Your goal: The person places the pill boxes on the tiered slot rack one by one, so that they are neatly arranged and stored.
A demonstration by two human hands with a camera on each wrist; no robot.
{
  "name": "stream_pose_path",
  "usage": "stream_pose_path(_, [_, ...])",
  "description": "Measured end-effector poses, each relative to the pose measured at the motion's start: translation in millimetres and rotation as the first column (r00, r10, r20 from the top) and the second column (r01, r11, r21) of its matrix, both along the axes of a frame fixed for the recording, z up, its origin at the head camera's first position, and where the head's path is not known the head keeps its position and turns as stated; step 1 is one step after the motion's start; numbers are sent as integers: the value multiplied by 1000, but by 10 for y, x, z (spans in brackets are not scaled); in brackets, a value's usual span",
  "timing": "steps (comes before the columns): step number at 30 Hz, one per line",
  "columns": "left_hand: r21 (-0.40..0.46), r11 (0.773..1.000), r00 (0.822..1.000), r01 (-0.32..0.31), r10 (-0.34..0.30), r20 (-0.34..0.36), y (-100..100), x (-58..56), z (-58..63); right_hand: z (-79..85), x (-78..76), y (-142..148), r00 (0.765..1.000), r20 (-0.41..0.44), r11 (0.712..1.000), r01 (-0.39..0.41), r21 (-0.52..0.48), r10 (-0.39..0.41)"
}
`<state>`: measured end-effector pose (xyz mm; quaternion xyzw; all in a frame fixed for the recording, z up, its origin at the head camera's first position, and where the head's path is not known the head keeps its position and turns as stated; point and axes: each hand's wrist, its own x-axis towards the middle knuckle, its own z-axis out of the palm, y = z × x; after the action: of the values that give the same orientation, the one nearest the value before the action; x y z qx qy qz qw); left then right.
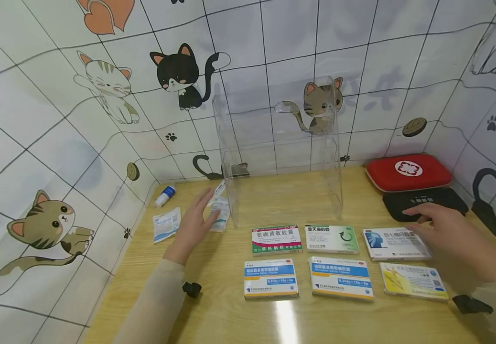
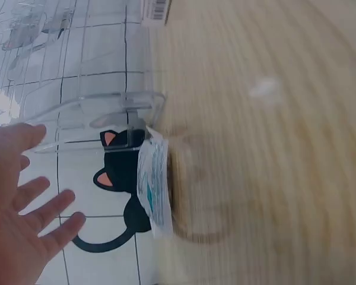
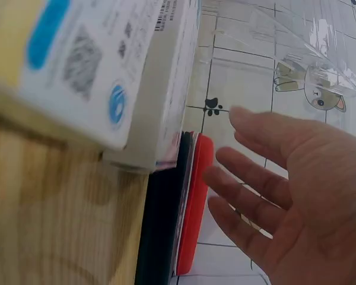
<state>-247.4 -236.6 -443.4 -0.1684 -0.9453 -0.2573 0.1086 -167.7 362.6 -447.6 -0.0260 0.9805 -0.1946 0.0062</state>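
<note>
My left hand hovers with fingers spread beside the white packets at the left of a clear acrylic stand. In the left wrist view its fingers hold nothing. My right hand hangs over the right end of a white medicine box with a blue head picture, near a black pouch. Seen from the right wrist, that hand's fingers are relaxed, with nothing between them. A yellow and white medicine box lies just below it on the table.
Two blue and white boxes lie in front, with a green and red box and a green and white box behind. A red case is at back right. A Surgical packet and small bottle lie left.
</note>
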Motion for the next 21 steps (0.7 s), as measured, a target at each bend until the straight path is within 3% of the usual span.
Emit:
stream_pose_path(2, [115,992,997,59,-65,50,49,-43,5,-19,24,39,999,21,999,-34,-29,35])
stream_pose_path(5, [267,957,983,118,-151,107,118,-119,-7,-102,47,141,996,28,996,-80,-47,81])
stream_pose_path(9, [384,909,968,160,-222,120,176,-229,-53,-248,34,316,993,45,991,-107,-76,111])
stream_pose_path(13, [419,893,964,165,-235,122,203,-305,-92,-345,11,444,988,115,990,-90,-111,103])
stream_pose_path(17, [418,895,965,152,-226,132,213,-330,-90,-388,-5,498,979,187,991,-62,-121,85])
stream_pose_path(21, [414,898,968,148,-218,126,210,-352,-95,-392,-19,500,976,201,991,-68,-116,90])
